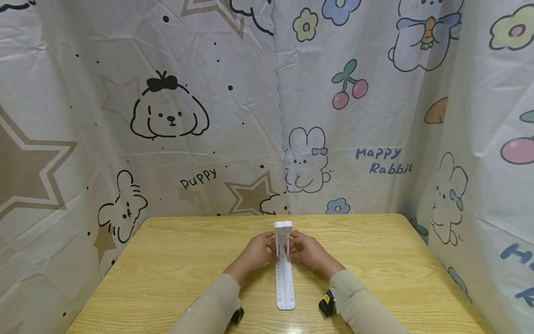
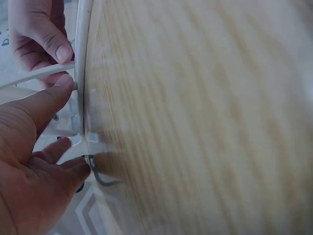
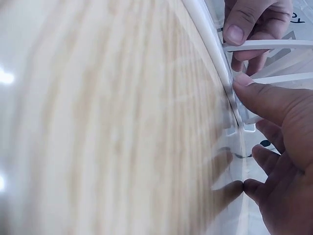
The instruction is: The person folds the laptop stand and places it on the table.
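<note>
Both hands meet at the white folding stand on the wooden table: left hand and right hand each pinch its upright part between them.

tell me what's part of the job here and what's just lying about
In the job: white stand, left hand and right hand pinching its upright part.
Just there: table, printed curtain.

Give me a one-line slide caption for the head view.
Both hands, left and right, hold a white plastic stand on a wooden table.
</note>
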Available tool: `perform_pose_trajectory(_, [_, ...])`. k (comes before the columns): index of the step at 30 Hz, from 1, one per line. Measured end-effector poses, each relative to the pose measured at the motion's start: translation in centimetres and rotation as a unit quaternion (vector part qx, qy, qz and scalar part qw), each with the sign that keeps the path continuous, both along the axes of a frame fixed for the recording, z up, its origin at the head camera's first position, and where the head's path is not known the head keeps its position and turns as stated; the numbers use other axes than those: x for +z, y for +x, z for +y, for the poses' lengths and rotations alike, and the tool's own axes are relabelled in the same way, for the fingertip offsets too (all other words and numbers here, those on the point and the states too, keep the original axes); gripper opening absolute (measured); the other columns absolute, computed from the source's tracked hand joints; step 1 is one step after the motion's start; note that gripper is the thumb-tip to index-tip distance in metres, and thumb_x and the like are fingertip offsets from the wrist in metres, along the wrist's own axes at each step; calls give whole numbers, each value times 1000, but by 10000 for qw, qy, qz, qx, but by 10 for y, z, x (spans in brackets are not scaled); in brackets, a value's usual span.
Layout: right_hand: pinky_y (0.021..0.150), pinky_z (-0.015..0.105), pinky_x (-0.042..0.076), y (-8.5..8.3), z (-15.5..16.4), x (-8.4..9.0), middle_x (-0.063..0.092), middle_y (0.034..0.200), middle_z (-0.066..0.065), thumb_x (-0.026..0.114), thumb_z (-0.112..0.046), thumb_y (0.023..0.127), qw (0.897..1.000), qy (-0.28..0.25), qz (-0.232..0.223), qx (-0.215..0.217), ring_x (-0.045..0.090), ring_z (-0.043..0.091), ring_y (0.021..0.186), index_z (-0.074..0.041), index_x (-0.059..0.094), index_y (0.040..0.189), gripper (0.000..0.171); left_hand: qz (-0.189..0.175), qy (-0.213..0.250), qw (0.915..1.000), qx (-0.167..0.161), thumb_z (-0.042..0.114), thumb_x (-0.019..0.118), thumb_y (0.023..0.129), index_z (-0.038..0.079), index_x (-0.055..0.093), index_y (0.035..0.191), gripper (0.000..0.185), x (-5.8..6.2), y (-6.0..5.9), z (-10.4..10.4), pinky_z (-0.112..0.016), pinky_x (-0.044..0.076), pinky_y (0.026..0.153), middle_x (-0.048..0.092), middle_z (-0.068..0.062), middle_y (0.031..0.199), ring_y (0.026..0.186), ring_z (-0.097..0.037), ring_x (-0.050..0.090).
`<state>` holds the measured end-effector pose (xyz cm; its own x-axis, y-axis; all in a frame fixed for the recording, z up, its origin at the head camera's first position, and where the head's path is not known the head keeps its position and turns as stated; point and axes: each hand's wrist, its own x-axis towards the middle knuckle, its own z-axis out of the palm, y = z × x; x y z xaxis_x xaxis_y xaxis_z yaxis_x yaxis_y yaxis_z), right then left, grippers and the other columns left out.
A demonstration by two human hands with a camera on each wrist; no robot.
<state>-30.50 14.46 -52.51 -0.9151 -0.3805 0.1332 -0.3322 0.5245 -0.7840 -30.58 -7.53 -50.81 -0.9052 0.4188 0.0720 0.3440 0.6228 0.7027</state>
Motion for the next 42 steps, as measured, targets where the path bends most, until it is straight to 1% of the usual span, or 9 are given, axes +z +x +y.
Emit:
perform_pose_trajectory(4, [123,57,26,-1,-1,1,45,157,19,85,-6,81,9999,99,81,-34,32,42,150,-12,66,79,20,-58,-160,9998,-74,7,88,77,8,77,79,11,1,0,2,-55,32,122,48,-18,156,144,-43,43])
perform_pose_trajectory(10, [124,57,25,-2,-2,0,47,155,20,85,-6,81,9995,278,139,-58,32,43,150,-15,65,75,22,94,-290,9993,-198,7,88,76,9,77,76,11,3,0,2,-54,32,122,44,-14,159,145,-42,42])
perform_pose_trajectory(13, [124,57,25,-3,-2,0,48,155,19,85,-6,81,9990,396,182,-60,33,43,150,-16,66,74,22,86,-328,9992,-190,8,88,77,10,77,74,12,2,0,2,-53,32,122,46,-14,158,145,-41,43])
perform_pose_trajectory(20, [122,55,31,-5,-2,1,53,151,18,87,-8,78,9982,500,320,-79,40,42,146,-17,68,73,22,113,-274,9994,-170,9,89,77,9,75,71,15,0,-2,1,-54,33,122,51,-18,152,143,-41,44])
perform_pose_trajectory(24, [121,56,32,-6,-1,3,56,148,17,87,-9,78,9980,490,390,-76,43,42,145,-17,68,74,21,231,-162,9996,-86,7,87,78,9,75,73,13,0,-4,1,-53,36,120,55,-18,148,140,-40,49])
perform_pose_trajectory(28, [121,55,33,-9,-2,3,59,145,14,87,-9,79,9977,510,423,-139,46,40,143,-17,67,75,22,343,-58,9994,9,5,87,77,8,75,72,13,1,-5,2,-52,40,117,60,-18,143,135,-40,54])
perform_pose_trajectory(32, [118,53,38,-11,-3,3,64,139,14,87,-8,78,9972,474,520,-271,53,39,137,-17,68,75,22,368,-22,9993,23,4,86,79,7,76,75,11,0,-7,2,-52,40,117,63,-18,139,133,-39,55])
perform_pose_trajectory(37, [110,50,48,-13,-6,4,71,129,12,87,-7,77,9953,495,733,-390,63,34,126,-16,71,75,19,400,-6,9991,126,4,83,82,5,78,81,5,-2,-10,3,-52,43,115,66,-16,133,129,-37,58])
perform_pose_trajectory(42, [102,47,53,-14,-9,4,76,118,5,86,-9,79,9940,567,779,-513,69,26,115,-17,73,77,15,685,-68,9974,194,2,83,81,3,79,81,4,-4,-15,4,-49,49,108,71,-14,123,120,-34,64])
